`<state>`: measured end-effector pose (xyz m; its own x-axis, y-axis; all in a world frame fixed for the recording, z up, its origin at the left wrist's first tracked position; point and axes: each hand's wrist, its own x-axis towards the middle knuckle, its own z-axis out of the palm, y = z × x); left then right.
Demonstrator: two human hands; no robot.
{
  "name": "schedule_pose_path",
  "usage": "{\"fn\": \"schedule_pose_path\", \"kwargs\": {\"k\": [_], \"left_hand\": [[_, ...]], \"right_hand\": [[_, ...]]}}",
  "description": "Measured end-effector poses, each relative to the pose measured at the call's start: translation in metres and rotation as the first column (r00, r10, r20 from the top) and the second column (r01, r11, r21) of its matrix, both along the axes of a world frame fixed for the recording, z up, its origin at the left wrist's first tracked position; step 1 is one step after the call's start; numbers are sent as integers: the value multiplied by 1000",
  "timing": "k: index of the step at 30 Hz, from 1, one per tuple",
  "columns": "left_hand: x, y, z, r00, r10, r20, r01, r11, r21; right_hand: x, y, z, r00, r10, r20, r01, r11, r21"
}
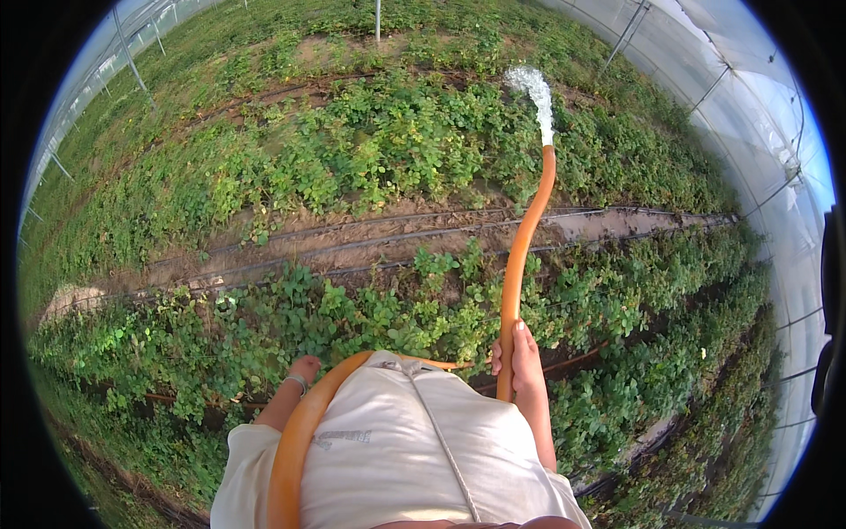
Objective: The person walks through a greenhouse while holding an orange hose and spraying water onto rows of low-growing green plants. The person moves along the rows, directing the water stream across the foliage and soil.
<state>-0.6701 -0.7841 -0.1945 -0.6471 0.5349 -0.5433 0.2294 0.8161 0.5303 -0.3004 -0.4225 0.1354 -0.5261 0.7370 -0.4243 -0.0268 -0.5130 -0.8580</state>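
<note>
My right hand (527, 360) is wrapped around an orange hose (522, 248), which points away from me over the plants. A thick stream of water (540, 106) leaves its far end and falls among the leaves. Another length of orange hose (301, 436) runs up the left front of my body, over the pale shirt (403, 456). Beside that length is my left hand (305, 366), with a band (299, 380) on the wrist. Its fingers are mostly hidden, so any hold cannot be made out.
Leafy green plants (396, 139) grow in rows on both sides of a soil path (370, 244). Black irrigation pipes (396, 235) lie along it. Plastic greenhouse sheeting (747, 99) rises at the right, and metal posts (377, 21) stand among the rows. A cord (439, 436) hangs down my shirt.
</note>
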Motion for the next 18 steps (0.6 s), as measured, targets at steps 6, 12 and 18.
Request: {"fn": "schedule_pose_path", "kwargs": {"k": [6,12,18], "left_hand": [[1,4,8,1000,8,17,-8,1000,-6],[-2,-2,5,999,-34,-7,34,999,2],[1,2,12,998,53,29,-55,996,66]], "right_hand": [[-6,-2,-3,998,37,41,-38,999,6],[-17,-11,-5,995,77,69,-76,997,-12],[-24,-18,-5,992,94,81,-93,996,-14]]}}
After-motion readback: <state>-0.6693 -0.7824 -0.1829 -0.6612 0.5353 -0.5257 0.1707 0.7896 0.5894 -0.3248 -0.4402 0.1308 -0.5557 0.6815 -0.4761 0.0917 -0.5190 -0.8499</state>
